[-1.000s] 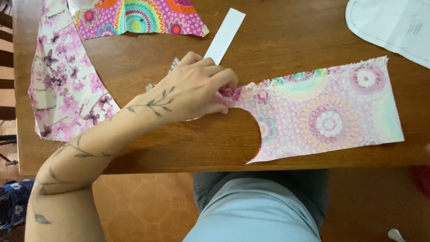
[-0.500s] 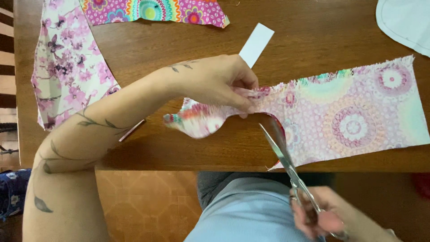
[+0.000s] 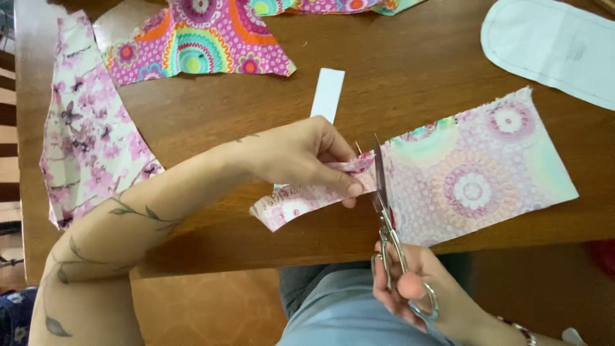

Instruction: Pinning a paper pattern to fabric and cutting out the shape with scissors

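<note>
My left hand (image 3: 301, 157) pinches the narrow end of the pastel patterned cloth (image 3: 474, 173), thumb and fingers shut on it near the table's middle. The cloth spreads from there toward three o'clock across the wooden table (image 3: 410, 70). My right hand (image 3: 416, 291), at six o'clock, has fingers through the loops of the scissors (image 3: 384, 211); the blades point to twelve o'clock and are nearly closed on the cloth just beside my left fingertips. A white paper strip (image 3: 328, 95) lies at twelve o'clock.

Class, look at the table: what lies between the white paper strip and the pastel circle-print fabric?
In the head view, only bare wooden table lies between the white paper strip and the pastel circle-print fabric.
</note>
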